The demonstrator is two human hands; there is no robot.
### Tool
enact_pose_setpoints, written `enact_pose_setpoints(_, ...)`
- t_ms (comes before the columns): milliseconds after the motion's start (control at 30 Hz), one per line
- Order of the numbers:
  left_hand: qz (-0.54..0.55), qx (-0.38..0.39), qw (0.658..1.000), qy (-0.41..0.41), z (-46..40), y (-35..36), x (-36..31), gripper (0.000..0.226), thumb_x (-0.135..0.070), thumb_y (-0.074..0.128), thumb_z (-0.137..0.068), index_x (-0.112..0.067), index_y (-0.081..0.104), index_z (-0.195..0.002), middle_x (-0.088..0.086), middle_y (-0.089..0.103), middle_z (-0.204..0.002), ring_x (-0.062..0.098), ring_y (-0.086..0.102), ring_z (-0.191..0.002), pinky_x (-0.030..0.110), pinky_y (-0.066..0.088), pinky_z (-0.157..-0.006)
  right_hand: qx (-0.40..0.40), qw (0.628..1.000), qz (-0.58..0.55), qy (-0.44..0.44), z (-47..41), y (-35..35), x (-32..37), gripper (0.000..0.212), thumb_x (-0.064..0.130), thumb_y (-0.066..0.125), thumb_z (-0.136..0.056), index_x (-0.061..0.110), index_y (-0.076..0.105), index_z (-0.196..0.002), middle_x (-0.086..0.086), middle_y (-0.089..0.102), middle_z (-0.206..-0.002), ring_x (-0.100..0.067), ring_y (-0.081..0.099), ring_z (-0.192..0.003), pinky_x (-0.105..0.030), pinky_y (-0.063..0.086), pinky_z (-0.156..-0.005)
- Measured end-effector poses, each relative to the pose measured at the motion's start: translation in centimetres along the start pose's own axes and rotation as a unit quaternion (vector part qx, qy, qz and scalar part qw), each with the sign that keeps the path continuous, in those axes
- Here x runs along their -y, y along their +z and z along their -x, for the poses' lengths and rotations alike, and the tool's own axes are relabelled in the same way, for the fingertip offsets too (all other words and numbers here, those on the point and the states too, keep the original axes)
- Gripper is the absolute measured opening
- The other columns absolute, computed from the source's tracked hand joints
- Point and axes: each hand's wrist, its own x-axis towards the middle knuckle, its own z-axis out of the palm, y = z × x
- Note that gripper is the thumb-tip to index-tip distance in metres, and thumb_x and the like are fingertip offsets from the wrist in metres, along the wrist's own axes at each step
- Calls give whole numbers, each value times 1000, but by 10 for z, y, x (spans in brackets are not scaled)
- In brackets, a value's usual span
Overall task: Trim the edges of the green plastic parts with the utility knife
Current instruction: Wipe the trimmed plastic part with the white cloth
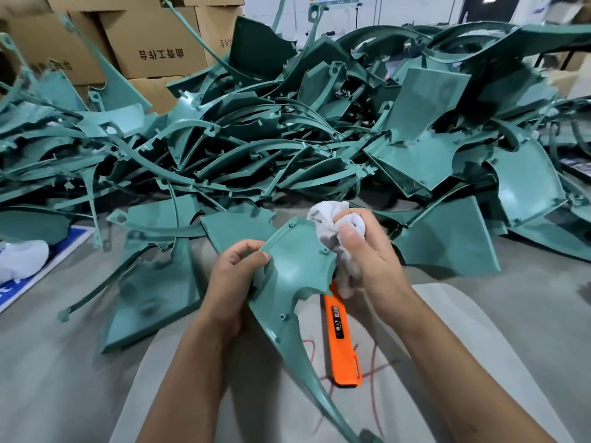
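One green part sat gripped in the left hand — the right hand clutched a white rag, the utility knife lay unheld, and a far pile probably awaited trimming.

Factory workshop: heaped green plastic parts, stacked cartons.
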Motion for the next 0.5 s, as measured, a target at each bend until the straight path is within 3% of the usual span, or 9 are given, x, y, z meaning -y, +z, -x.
enact_pose_setpoints(67, 14, 18, 1000, -14, 1, -2, -2, 29, -12, 70, -77, -2, 70, -104, 19, 74, -90, 27, 68, -72, 30, 57, -59, 22, 986, -156, 56, -2, 0, 5, 28, 33, 42, -107, 18, 63, -116, -12, 71, -109, -25, 68, -88, -28, 53, -66)
enact_pose_setpoints(100, 25, 16, 999, -18, 2, -1, -4, 32, -9, 74, -77, -2, 70, -108, 20, 75, -95, 27, 70, -75, 31, 59, -60, 31, 981, -182, 63, -1, -4, 5, 30, 26, 41, -103, 18, 67, -117, -10, 73, -114, -24, 70, -96, -29, 55, -71)
enact_pose_setpoints(200, 62, -66, 995, -44, 0, 3, -4, 32, -8, 79, -80, -1, 69, -111, 23, 75, -104, 30, 73, -80, 35, 61, -69, 50, 993, -100, 31, -4, -13, 4, 47, 17, 46, -89, 30, 71, -127, -12, 65, -132, -24, 64, -110, -39, 49, -88)
enact_pose_setpoints(300, 171, -161, 968, -84, 1, 7, -5, 25, -6, 82, -78, 1, 68, -98, 25, 73, -104, 31, 73, -81, 39, 61, -74, 68, 991, -105, -43, -3, -15, 0, 53, 8, 65, -95, 22, 59, -145, -12, 68, -132, -27, 68, -114, -38, 57, -94)
enact_pose_setpoints(367, 239, -142, 955, -108, 7, 10, -9, 36, -12, 80, -79, 3, 70, -111, 23, 74, -111, 34, 74, -91, 44, 63, -78, 43, 993, -96, -49, -5, -14, -1, 54, 8, 73, -90, 16, 60, -142, -12, 72, -127, -30, 71, -114, -40, 59, -94)
enact_pose_setpoints(433, 283, -82, 948, -120, 16, 11, -14, 47, -22, 76, -80, -3, 70, -122, 19, 74, -116, 35, 74, -100, 46, 64, -78, 13, 997, -63, -38, -6, -12, -1, 44, 13, 78, -87, 14, 69, -130, -9, 77, -117, -30, 75, -106, -43, 59, -90)
enact_pose_setpoints(500, 305, -16, 945, -113, 25, 12, -18, 48, -19, 71, -82, -5, 67, -128, 19, 73, -121, 36, 72, -106, 47, 64, -78, -15, 999, -41, -19, -6, -11, -3, 36, 12, 79, -89, 15, 73, -124, -7, 79, -112, -28, 76, -103, -46, 61, -91)
